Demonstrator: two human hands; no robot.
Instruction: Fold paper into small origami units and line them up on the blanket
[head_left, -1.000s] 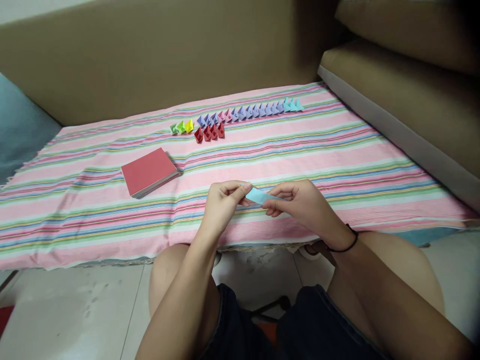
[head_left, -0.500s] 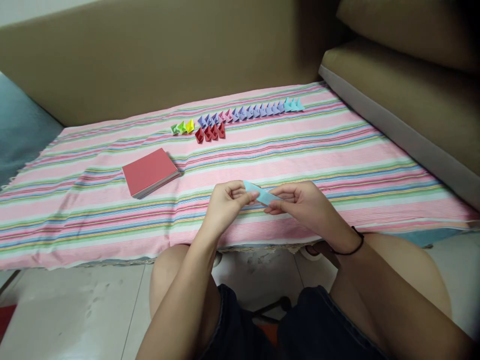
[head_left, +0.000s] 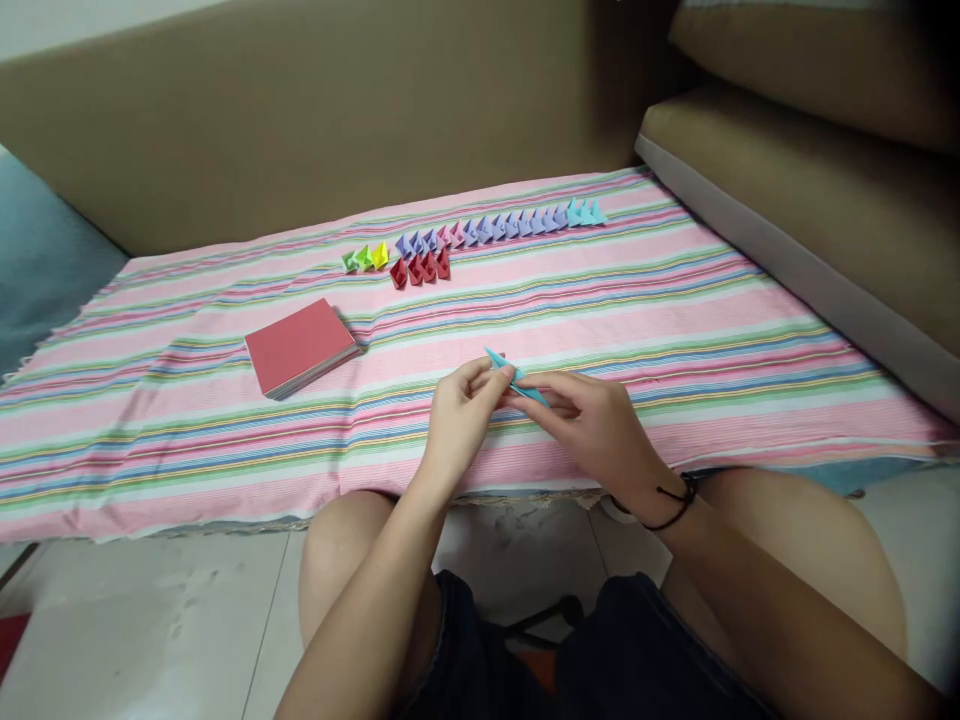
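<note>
- Blue paper (head_left: 517,378): held over the striped cloth (head_left: 750,330). It is now seen as a thin, edge-on sliver, where a flat strip was shown before.
- Left hand (head_left: 461,420): thumb and forefinger are pinched on the paper's left end.
- Right hand (head_left: 592,425): fingers are closed on the other end and brought closer to the left hand than earlier.
- Judgement: a fold is being pressed.
- Red stack (head_left: 300,345), folded row (head_left: 480,230): unmoved.

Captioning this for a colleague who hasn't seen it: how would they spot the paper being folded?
Start at the near edge of the pink striped cloth, where the left hand and right hand meet. Pinched between them is a narrow light-blue paper strip. It is the only paper in hand, unlike the red stack and the far row of folded pieces.
</note>
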